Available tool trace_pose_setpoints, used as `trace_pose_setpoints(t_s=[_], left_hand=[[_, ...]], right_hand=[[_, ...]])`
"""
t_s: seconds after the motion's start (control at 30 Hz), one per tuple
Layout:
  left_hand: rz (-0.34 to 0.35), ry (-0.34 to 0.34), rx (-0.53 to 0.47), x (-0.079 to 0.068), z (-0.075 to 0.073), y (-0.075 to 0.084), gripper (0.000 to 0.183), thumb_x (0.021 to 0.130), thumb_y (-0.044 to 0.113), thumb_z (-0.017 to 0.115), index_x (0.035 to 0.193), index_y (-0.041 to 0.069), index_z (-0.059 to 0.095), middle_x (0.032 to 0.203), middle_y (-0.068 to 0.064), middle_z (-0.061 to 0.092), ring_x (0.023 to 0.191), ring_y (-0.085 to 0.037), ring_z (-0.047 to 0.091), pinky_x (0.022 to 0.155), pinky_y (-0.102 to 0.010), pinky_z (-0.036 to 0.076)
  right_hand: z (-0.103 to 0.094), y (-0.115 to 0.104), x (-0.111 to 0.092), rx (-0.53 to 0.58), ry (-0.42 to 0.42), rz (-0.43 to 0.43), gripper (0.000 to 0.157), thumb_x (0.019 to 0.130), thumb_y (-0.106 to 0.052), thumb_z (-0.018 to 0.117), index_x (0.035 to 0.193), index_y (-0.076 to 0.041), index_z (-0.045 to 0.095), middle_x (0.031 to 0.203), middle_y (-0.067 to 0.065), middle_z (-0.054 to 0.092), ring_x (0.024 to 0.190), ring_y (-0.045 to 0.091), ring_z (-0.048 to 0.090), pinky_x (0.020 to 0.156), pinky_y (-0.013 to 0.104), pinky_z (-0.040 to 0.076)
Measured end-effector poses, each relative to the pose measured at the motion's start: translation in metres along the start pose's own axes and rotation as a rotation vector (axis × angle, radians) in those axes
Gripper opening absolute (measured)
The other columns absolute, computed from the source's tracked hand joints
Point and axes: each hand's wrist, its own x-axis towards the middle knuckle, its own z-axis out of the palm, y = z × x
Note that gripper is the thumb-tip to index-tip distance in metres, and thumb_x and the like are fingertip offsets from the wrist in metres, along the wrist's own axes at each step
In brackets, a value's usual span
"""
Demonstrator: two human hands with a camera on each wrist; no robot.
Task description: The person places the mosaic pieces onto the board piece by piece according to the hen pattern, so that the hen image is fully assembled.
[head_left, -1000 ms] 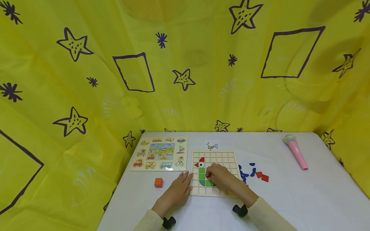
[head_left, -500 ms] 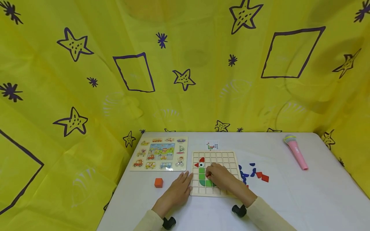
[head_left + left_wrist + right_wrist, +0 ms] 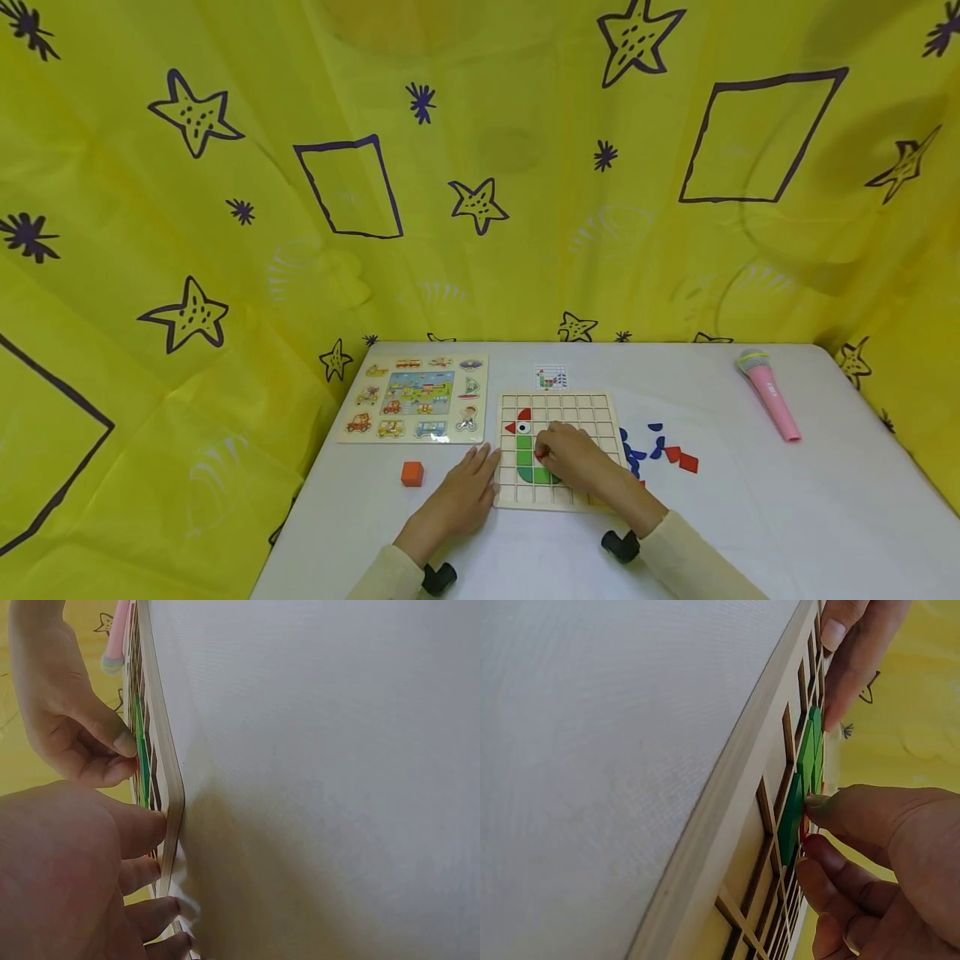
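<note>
A wooden grid board (image 3: pixel 581 404) lies on the white table. Set in its left part are green pieces (image 3: pixel 523 457), a white eye piece (image 3: pixel 523 427) and red pieces above and beside the eye. My right hand (image 3: pixel 573 457) is over the middle of the board, thumb and fingers pinching a small red piece (image 3: pixel 805 823) against the grid beside the green pieces. Its shape is mostly hidden by the fingers. My left hand (image 3: pixel 463 492) rests at the board's left edge, fingers extended and fingertips touching the rim.
Loose blue pieces (image 3: pixel 634 455) and red squares (image 3: pixel 687 463) lie right of the board. A small pattern card (image 3: pixel 551 377) is behind it. To the left are a vehicle picture puzzle (image 3: pixel 410 436) and an orange cube (image 3: pixel 412 473). A pink microphone (image 3: pixel 771 400) lies far right.
</note>
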Motion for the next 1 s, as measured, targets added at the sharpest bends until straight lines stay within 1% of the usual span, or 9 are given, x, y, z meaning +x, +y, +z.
trace_pose_setpoints(t_s=[0.17, 0.27, 0.33, 0.47, 0.53, 0.67, 0.83, 0.9, 1.0], left_hand=[[-0.003, -0.006, -0.010, 0.000, 0.000, 0.001, 0.062, 0.110, 0.033, 0.052, 0.167, 0.016, 0.033, 0.174, -0.009, 0.029, 0.161, -0.035, 0.026, 0.126, -0.055, 0.033], [-0.008, -0.009, -0.012, 0.000, 0.000, 0.002, 0.063, 0.110, 0.033, 0.052, 0.167, 0.016, 0.033, 0.174, -0.009, 0.029, 0.161, -0.035, 0.026, 0.126, -0.054, 0.033], [-0.009, -0.008, -0.010, -0.001, -0.001, 0.002, 0.063, 0.110, 0.033, 0.052, 0.167, 0.016, 0.033, 0.174, -0.009, 0.029, 0.161, -0.035, 0.026, 0.126, -0.054, 0.033], [-0.012, -0.006, -0.008, -0.001, 0.000, 0.002, 0.063, 0.110, 0.033, 0.053, 0.167, 0.016, 0.033, 0.174, -0.008, 0.029, 0.161, -0.035, 0.026, 0.126, -0.054, 0.034], [-0.014, -0.007, -0.010, -0.001, 0.000, 0.002, 0.063, 0.110, 0.034, 0.052, 0.167, 0.016, 0.032, 0.174, -0.008, 0.029, 0.161, -0.035, 0.026, 0.126, -0.054, 0.033], [-0.014, -0.008, -0.015, 0.000, 0.002, 0.001, 0.063, 0.110, 0.035, 0.053, 0.167, 0.017, 0.032, 0.174, -0.008, 0.029, 0.161, -0.035, 0.025, 0.126, -0.054, 0.033], [-0.013, -0.013, -0.012, 0.000, 0.002, 0.001, 0.063, 0.111, 0.035, 0.051, 0.167, 0.017, 0.032, 0.174, -0.008, 0.028, 0.161, -0.035, 0.025, 0.126, -0.054, 0.033], [-0.011, -0.012, -0.012, 0.000, 0.001, 0.001, 0.062, 0.111, 0.035, 0.051, 0.167, 0.016, 0.032, 0.174, -0.009, 0.029, 0.161, -0.035, 0.025, 0.126, -0.055, 0.033], [-0.009, -0.013, -0.018, 0.000, 0.000, 0.001, 0.062, 0.111, 0.035, 0.051, 0.167, 0.016, 0.032, 0.174, -0.009, 0.029, 0.161, -0.035, 0.025, 0.126, -0.055, 0.033]], right_hand=[[-0.002, 0.003, -0.002, -0.007, -0.003, 0.012, 0.008, 0.093, -0.007, 0.079, 0.098, -0.013, 0.075, 0.094, -0.002, 0.064, 0.090, 0.017, 0.059, 0.086, 0.044, 0.053], [-0.008, 0.005, -0.007, 0.013, -0.013, 0.050, 0.009, 0.094, -0.008, 0.078, 0.101, -0.012, 0.076, 0.097, -0.001, 0.065, 0.091, 0.017, 0.059, 0.089, 0.044, 0.055], [-0.014, 0.008, -0.011, 0.037, -0.019, 0.090, 0.010, 0.095, -0.009, 0.078, 0.103, -0.013, 0.075, 0.099, 0.000, 0.064, 0.092, 0.018, 0.059, 0.090, 0.044, 0.056], [-0.027, 0.020, -0.021, 0.090, -0.019, 0.155, 0.012, 0.096, -0.010, 0.076, 0.107, -0.012, 0.075, 0.103, 0.002, 0.064, 0.095, 0.021, 0.060, 0.092, 0.046, 0.058], [-0.035, 0.028, -0.027, 0.106, -0.011, 0.174, 0.014, 0.097, -0.010, 0.074, 0.111, -0.010, 0.074, 0.106, 0.004, 0.065, 0.097, 0.022, 0.061, 0.092, 0.047, 0.058], [-0.051, 0.050, -0.045, 0.109, 0.024, 0.182, 0.018, 0.097, -0.010, 0.073, 0.115, -0.005, 0.072, 0.112, 0.010, 0.065, 0.101, 0.028, 0.063, 0.090, 0.049, 0.059], [-0.072, 0.081, -0.069, 0.095, 0.084, 0.204, 0.028, 0.096, -0.009, 0.074, 0.121, 0.002, 0.067, 0.115, 0.020, 0.065, 0.104, 0.036, 0.065, 0.090, 0.055, 0.058], [-0.080, 0.093, -0.078, 0.081, 0.090, 0.235, 0.035, 0.094, -0.011, 0.077, 0.123, 0.004, 0.064, 0.115, 0.023, 0.064, 0.105, 0.040, 0.064, 0.092, 0.059, 0.057], [-0.086, 0.111, -0.090, 0.039, 0.073, 0.288, 0.043, 0.091, -0.012, 0.081, 0.126, 0.005, 0.062, 0.116, 0.026, 0.062, 0.107, 0.045, 0.062, 0.092, 0.065, 0.054]])
